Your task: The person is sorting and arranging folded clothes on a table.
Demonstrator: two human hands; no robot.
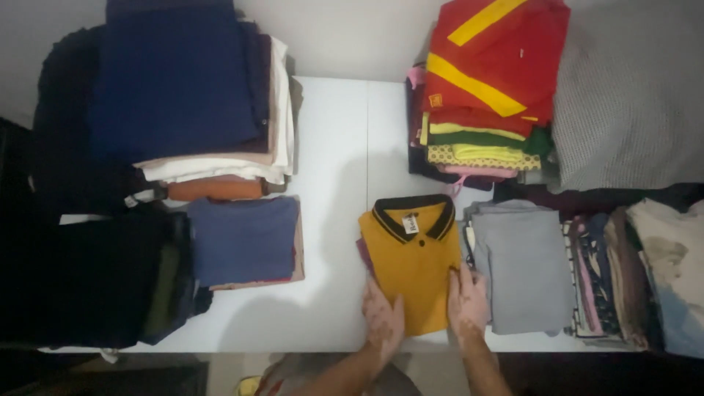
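A folded mustard-yellow polo shirt [411,257] with a black collar lies on the white table [330,147], on top of a dark purplish garment whose edge peeks out at its left. My left hand [383,319] rests flat on the shirt's lower left corner, fingers spread. My right hand [467,302] presses on the shirt's lower right edge, beside a folded grey garment [524,264]. Neither hand grips anything.
Tall stacks of folded clothes ring the table: navy and white pile [191,95] back left, blue folded shirt [246,238], black garments [88,279] at left, red and yellow pile [491,73] back right, grey textured fabric [631,95], patterned folded clothes [623,279] right.
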